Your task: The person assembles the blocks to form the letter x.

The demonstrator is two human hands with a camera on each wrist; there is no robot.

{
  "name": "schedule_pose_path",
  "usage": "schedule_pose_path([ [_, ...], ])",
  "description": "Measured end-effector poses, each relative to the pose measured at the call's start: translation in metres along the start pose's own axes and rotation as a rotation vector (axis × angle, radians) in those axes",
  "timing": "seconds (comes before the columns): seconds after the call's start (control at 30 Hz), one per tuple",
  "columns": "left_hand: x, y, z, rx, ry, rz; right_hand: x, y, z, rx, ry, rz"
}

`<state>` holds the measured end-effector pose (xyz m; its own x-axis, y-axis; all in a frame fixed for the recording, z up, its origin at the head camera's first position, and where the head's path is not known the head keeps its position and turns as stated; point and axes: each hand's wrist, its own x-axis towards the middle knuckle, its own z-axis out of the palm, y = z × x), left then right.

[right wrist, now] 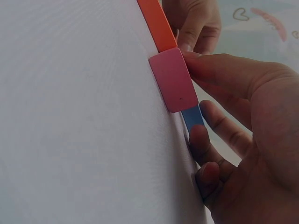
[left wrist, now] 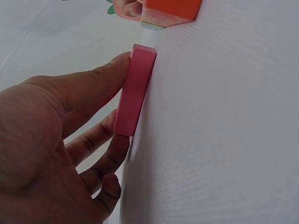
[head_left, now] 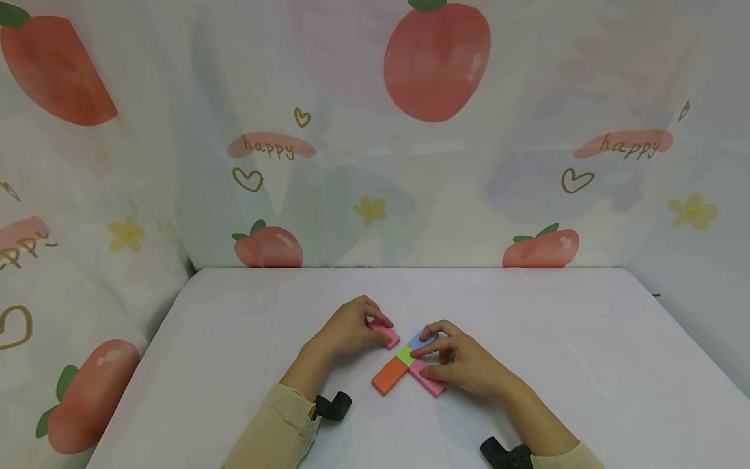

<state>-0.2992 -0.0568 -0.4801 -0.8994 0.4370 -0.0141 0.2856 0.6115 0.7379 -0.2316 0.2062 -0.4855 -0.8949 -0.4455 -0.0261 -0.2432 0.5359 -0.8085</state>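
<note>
My left hand (head_left: 353,326) pinches a pink block (head_left: 385,335) close over the white table, thumb against one side and fingers behind. In the left wrist view this pink block (left wrist: 135,91) stands out in front of the fingertips. Just right of it lies a group of flat blocks: an orange block (head_left: 389,376), a small green block (head_left: 405,355) and a blue block (head_left: 417,340) in one slanting line, with a second pink block (head_left: 430,381) branching off at the green one. My right hand (head_left: 465,360) rests its fingertips on the group, thumb on the second pink block, forefinger at the green.
A white cloth covers the table (head_left: 556,339). Behind it hangs a patterned backdrop (head_left: 433,169) with fruit, flowers and lettering. Black wrist cameras sit below both hands, the left one (head_left: 334,406) close to the tabletop.
</note>
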Motion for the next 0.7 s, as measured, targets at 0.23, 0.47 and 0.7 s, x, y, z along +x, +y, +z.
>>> schedule_pose_path([
  [0.23, -0.0008, 0.002, -0.0008, 0.004, 0.001, 0.017, 0.0004, 0.0015, 0.0003, 0.003, 0.002, -0.006],
  [0.47, -0.0006, 0.0027, -0.0009, 0.005, 0.004, 0.002, 0.0005, 0.001, 0.0003, 0.005, 0.004, -0.009],
  [0.7, 0.0004, 0.0019, 0.0008, 0.024, 0.005, -0.004, -0.0001, -0.001, -0.0002, 0.002, 0.001, 0.008],
])
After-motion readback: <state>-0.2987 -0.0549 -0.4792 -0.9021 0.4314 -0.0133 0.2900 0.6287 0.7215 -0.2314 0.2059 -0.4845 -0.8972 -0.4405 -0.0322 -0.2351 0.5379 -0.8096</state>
